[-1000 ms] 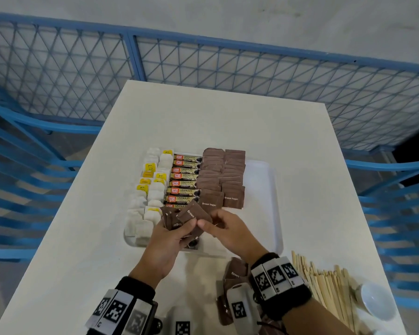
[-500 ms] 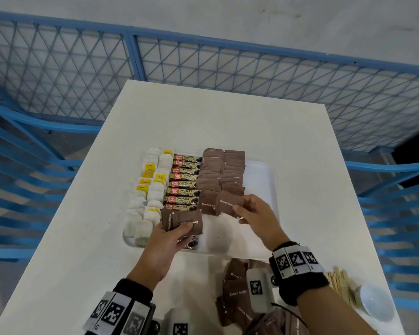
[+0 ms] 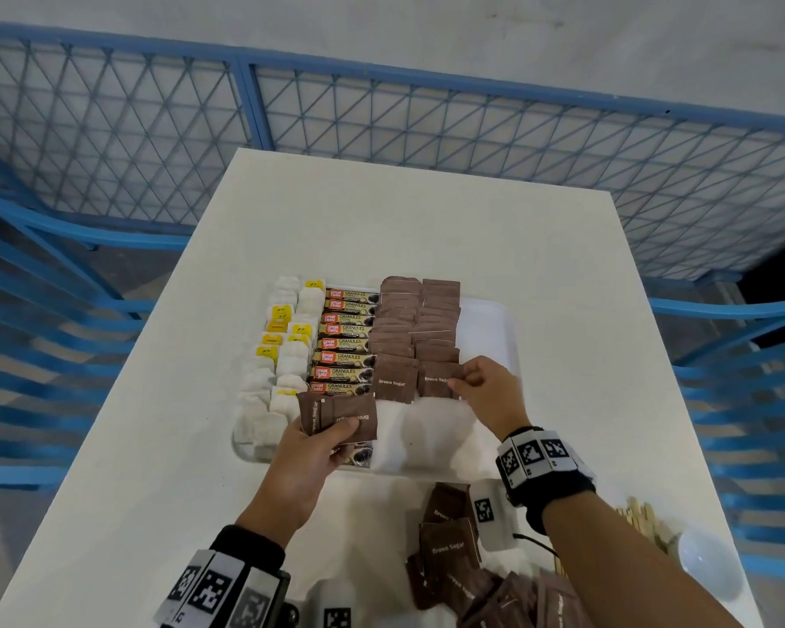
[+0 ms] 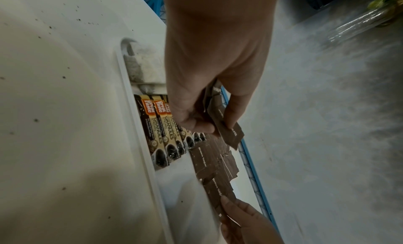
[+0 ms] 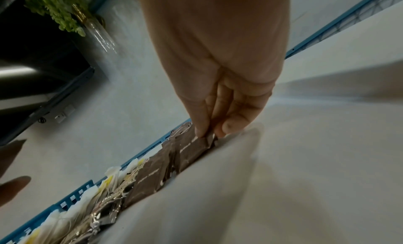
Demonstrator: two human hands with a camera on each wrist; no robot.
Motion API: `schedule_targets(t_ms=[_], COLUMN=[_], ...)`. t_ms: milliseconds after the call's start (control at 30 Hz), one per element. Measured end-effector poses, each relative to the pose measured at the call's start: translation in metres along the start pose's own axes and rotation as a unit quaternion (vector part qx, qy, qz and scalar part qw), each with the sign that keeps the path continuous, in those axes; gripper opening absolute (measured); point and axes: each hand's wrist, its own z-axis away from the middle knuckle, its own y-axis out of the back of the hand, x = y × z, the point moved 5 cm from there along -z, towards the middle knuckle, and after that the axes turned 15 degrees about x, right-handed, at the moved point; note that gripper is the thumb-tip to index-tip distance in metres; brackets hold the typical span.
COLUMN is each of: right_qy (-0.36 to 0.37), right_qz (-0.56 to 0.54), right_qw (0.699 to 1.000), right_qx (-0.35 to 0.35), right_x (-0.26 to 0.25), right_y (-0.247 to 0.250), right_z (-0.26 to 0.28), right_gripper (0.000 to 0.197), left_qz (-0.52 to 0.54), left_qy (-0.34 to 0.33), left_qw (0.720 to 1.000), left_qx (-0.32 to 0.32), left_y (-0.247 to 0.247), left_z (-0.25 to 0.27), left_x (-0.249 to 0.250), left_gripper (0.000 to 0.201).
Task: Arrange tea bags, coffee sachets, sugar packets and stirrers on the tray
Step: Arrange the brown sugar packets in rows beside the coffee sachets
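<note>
Now right hand [image 3: 486, 392] pinching sugar packet [image 3: 438, 379] lower on tray [image 3: 486, 319]; left hand [image 3: 318, 446] still gripping spare packets [image 3: 336, 414].

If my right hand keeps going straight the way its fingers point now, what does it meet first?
The right hand points left across the tray, pinching a brown sugar packet. Going on, that packet would probably meet the neighbouring sugar packet first, though depth is unclear.

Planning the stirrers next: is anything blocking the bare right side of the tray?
Nothing visible. The bare strip of the tray right of the sugar packets lies open; only the right hand hovers over its near end.
</note>
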Motion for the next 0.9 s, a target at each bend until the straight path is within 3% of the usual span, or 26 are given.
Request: schedule_targets(t_ms=[200,333,500,567,700,767,833,900], right_qy=[0.012,0.021,0.148,0.161,0.134,0.110,0.101,0.106], right_qz=[0.007,0.024,0.030,0.004,-0.039,-0.060,-0.073,-0.071], right_qw=[1.000,0.999,0.984,0.986,0.984,0.978,0.974,0.979], right_qx=[0.020,0.035,0.095,0.046,-0.109,-0.168,-0.187,-0.162], right_x=[0.000,0.002,-0.023,-0.039,-0.059,-0.061,-0.059,-0.055], right_y=[-0.003,-0.006,-0.002,-0.004,-0.015,-0.021,-0.027,-0.028], right_z=[-0.002,-0.002,0.017,0.031,0.065,0.080,0.089,0.090], right_gripper=[0.012,0.026,0.020,0.010,0.024,0.021,0.011,0.021], left_qz=[-0.008,-0.019,-0.016,-0.022,-0.025,-0.027,-0.027,-0.014], left_qy=[0.001,-0.005,-0.004,-0.007,-0.014,-0.019,-0.021,-0.009], left_qw=[1.000,1.000,1.000,1.000,1.000,0.999,0.999,0.999], left_qx=[0.008,0.011,0.013,0.009,-0.001,-0.015,-0.030,-0.030], left_y=[0.002,0.001,0.000,-0.001,-0.003,-0.005,-0.007,-0.007], left_z=[-0.001,-0.002,-0.001,-0.001,0.001,0.003,0.007,0.008], left_x=[0.000,0.000,0.001,0.000,0.001,0.002,0.004,0.004], left_gripper=[0.018,0.017,0.017,0.018,0.020,0.020,0.020,0.019])
